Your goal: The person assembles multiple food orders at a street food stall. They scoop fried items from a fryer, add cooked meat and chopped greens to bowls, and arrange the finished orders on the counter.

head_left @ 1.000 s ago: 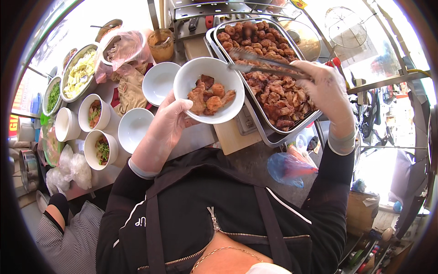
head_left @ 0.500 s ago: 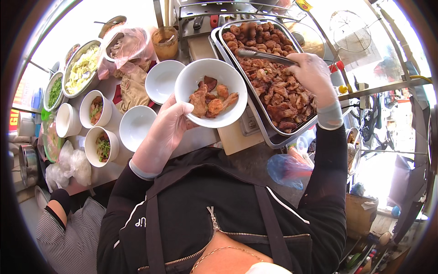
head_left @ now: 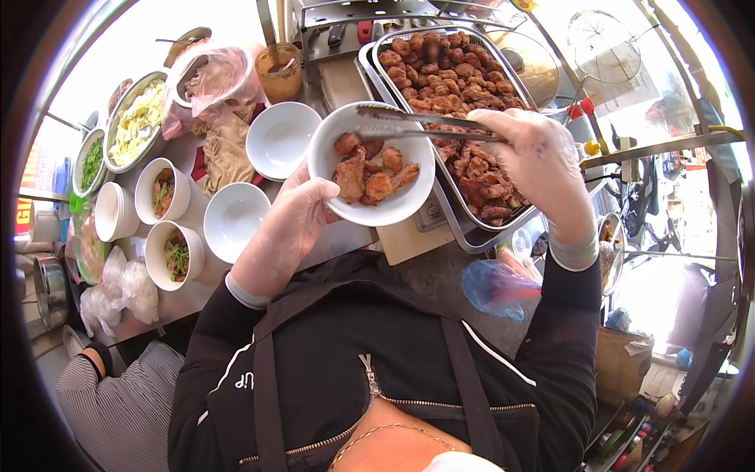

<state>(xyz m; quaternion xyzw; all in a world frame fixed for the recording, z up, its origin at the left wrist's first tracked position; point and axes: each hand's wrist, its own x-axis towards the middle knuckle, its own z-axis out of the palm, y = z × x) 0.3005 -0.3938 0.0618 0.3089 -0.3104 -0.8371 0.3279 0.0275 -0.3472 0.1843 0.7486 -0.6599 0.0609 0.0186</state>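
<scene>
My left hand, in a clear glove, grips the near left rim of a white bowl, thumb over the edge. Inside it lie several browned pieces of fried meat. My gloved right hand is closed round metal tongs, whose tips reach over the bowl's far side. Whether the tips pinch a piece of meat I cannot make out. Right of the bowl stands a wire-lined metal tray heaped with fried meat, partly covered by the tongs and my right hand.
Two white bowls, a far one and a nearer one, stand left of my left hand. Paper bowls with food, a tray of chopped cabbage and a jar are beyond. A person in striped clothing is at lower left.
My right hand has swung the tongs left from the meat tray to over the bowl. The held bowl has shifted slightly right and nearer.
</scene>
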